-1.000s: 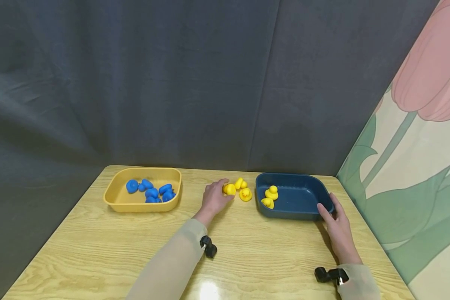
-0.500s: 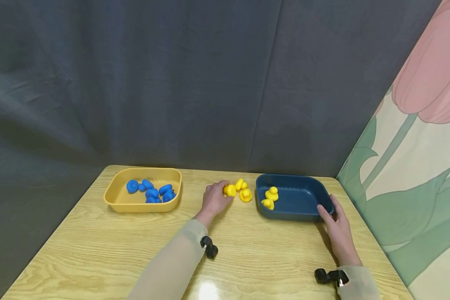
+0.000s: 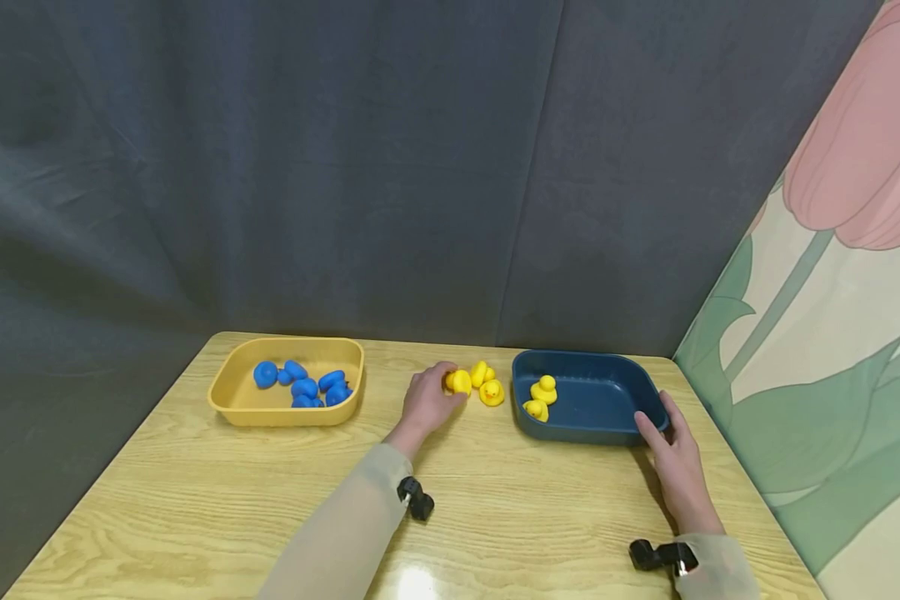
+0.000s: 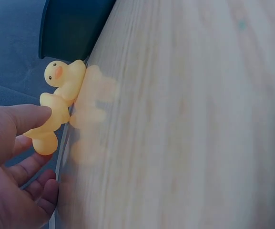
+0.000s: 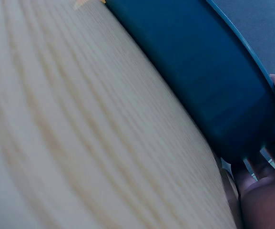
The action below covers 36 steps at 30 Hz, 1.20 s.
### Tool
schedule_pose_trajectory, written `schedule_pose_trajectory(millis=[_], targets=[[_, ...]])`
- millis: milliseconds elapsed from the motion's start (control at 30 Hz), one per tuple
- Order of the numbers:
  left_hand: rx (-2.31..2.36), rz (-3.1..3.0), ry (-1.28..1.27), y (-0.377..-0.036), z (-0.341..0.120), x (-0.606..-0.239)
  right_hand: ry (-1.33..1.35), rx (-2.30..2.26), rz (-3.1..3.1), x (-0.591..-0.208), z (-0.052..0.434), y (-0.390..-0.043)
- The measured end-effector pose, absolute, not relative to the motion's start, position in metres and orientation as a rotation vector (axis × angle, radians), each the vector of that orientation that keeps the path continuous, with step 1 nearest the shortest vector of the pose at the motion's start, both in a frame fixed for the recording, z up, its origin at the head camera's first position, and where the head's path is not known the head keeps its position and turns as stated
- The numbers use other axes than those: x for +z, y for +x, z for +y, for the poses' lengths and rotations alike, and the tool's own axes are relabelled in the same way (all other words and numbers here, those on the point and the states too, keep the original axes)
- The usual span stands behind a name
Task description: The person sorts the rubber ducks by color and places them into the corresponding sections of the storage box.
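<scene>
- Plainly, nothing in any view carries readable writing or a brand.
- The left hand (image 3: 425, 402) curls its fingers (image 4: 25, 117) round a yellow duck (image 3: 459, 382) on the table (image 3: 195, 500), just beside two more yellow ducks (image 3: 487, 385).
- The right hand (image 3: 675, 462) holds the blue tray (image 3: 607, 421) at its near right corner.
- Only the head view shows the yellow tray (image 3: 236, 408) of blue ducks (image 3: 303, 385); the left wrist view shows a duck's face (image 4: 56, 72).
</scene>
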State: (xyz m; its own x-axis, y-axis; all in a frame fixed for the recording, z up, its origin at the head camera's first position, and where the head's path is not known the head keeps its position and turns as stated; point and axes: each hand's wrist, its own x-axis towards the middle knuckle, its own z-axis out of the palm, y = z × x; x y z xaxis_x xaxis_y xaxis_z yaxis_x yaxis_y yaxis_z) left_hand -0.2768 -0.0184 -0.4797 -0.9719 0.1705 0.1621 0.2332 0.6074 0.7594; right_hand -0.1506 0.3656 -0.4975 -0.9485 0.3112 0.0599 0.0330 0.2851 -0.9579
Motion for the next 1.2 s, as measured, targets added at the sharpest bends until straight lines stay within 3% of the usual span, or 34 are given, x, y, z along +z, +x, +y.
schedule_pose_trajectory(millis=[1200], targets=[[-1.442, -2.445, -0.575, -0.257, -0.006, -0.446, -0.350, 1.721, -2.343, -0.495, 0.366, -0.152]])
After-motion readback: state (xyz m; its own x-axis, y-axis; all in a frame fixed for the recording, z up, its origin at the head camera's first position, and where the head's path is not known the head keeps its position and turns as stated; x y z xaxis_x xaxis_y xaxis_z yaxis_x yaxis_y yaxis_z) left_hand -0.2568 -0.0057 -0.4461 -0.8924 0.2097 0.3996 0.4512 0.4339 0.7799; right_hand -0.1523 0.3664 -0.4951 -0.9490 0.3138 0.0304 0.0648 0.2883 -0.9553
